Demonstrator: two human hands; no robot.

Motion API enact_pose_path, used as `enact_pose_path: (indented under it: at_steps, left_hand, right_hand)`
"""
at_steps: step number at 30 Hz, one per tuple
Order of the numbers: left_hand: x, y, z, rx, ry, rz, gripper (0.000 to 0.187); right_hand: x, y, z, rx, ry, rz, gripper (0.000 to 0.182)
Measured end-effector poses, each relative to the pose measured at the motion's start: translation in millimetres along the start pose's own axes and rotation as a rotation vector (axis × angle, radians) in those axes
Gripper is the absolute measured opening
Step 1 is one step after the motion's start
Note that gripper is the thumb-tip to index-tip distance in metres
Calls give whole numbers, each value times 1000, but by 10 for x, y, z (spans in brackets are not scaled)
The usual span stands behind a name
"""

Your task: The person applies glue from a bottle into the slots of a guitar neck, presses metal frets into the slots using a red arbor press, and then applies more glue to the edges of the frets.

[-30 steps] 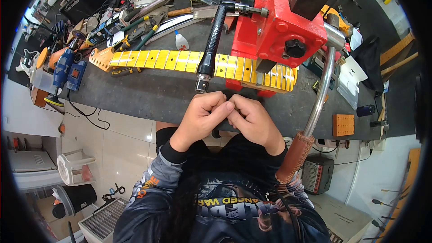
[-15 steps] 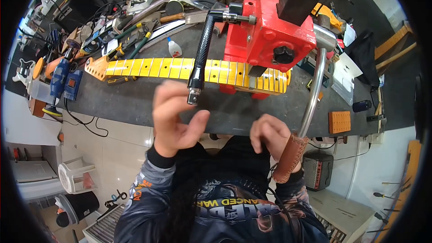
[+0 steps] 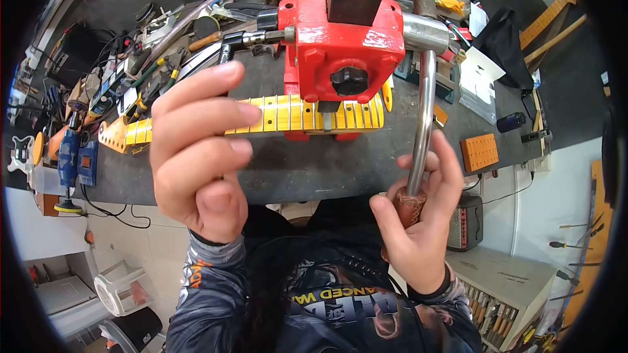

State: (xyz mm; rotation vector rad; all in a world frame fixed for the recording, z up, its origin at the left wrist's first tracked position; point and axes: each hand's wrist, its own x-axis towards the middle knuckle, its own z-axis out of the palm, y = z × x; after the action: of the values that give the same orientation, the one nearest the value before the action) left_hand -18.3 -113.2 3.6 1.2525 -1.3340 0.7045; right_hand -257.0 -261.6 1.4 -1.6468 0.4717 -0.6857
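Tools crowd the worktop (image 3: 297, 171) beyond our left hand (image 3: 199, 147) and out to its left, a blue power tool (image 3: 68, 157) among them. Just left of that hand we see the headstock (image 3: 112, 134) of a yellow guitar neck (image 3: 278, 114). The neck passes behind our left fingers, comes out on their right and runs on beneath the red press (image 3: 350, 49), ending beyond and to the left of our right hand (image 3: 425, 216).

We have the left hand raised, its fingers half curled and spread apart, thumb bent below them. Past its fingertips, a black-and-chrome ratchet handle (image 3: 252, 40) joins the press; its lower part is hidden, so we cannot tell whether we are touching it.

To the right of the left hand, the press stands over the neck, ahead of and between our hands. Our right hand is loosely closed around the brown leather grip (image 3: 410, 209) of the steel lever (image 3: 424, 108), thumb on the left, fingers wrapping behind. Beyond that hand, a little to its right, lies an orange block with holes (image 3: 479, 151); farther out is a dark bottle (image 3: 511, 121).
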Motion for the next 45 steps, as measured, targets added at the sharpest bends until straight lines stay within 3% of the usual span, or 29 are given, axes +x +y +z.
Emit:
enact_pose_path:
  at_steps: [3, 4, 5, 7, 8, 9, 11, 13, 16, 20, 25, 28, 30, 33, 34, 39, 41, 42, 43, 45]
  left_hand:
    - [-57, 11, 118, -158, 9, -63, 39]
    - [-89, -6, 183, -236, 69, -65, 38]
    - [-106, -17, 228, -313, 130, -66, 37]
    - [-105, -13, 269, -337, 147, -70, 36]
    - [-106, -6, 273, -361, 158, -76, 35]
    - [-113, 5, 273, -355, 163, -73, 35]
    - [-116, 35, 284, -385, 176, -106, 31]
    - [-82, 76, 302, -381, 189, -96, 27]
    - [-74, 197, 248, -297, 168, -82, 19]
    - [-42, 229, 215, -217, 113, -59, 11]
    - [-70, 218, 213, -179, 115, -26, 10]
    - [-79, 202, 165, -85, 53, 25, 9]
    - [-117, 204, 191, -2, 19, 63, 20]
    - [-204, 235, 292, 44, 106, -12, 20]
    - [-282, 165, 257, 83, 65, -2, 26]
    - [-453, 295, 169, 264, -35, 11, 51]
    - [-744, 354, 184, 265, -76, -231, 47]
    - [-862, 377, 244, 300, -54, -246, 55]
    - [-1066, 368, 280, 184, -112, -324, 50]
    - [-1289, 335, 283, 197, -506, -484, 31]
  right_hand:
    - [86, -24, -50, -472, -131, -217, 60]
    - [50, -46, -20, -379, -95, -80, 47]
    - [51, -57, 13, -385, -98, -82, 47]
    - [59, -72, 87, -757, 143, -403, 48]
    - [48, -24, 145, -785, 247, -562, 42]
    - [80, -71, 131, -784, 243, -569, 42]
    - [185, -227, 103, -936, -242, -694, 33]
    - [228, -220, 157, -927, -258, -716, 27]
    - [216, -248, 147, -934, -444, -687, 26]
    - [194, -251, 119, -866, -460, -677, 22]
    - [175, -156, 79, -625, -284, -731, 15]
    - [151, -141, 76, -623, -216, -714, 15]
    - [132, -149, 76, -629, -131, -748, 14]
    - [53, -237, 43, -897, -86, -655, 58]
    - [18, -142, 33, -887, -126, -565, 81]
    - [-196, -184, 158, -1163, -232, -510, 78]
    - [-307, -122, 206, -1208, -353, -565, 72]
    - [-366, -96, 246, -1203, -382, -578, 65]
    - [-416, -72, 270, -1153, -436, -623, 60]
    - [-553, 63, 361, -1037, -392, -749, 54]
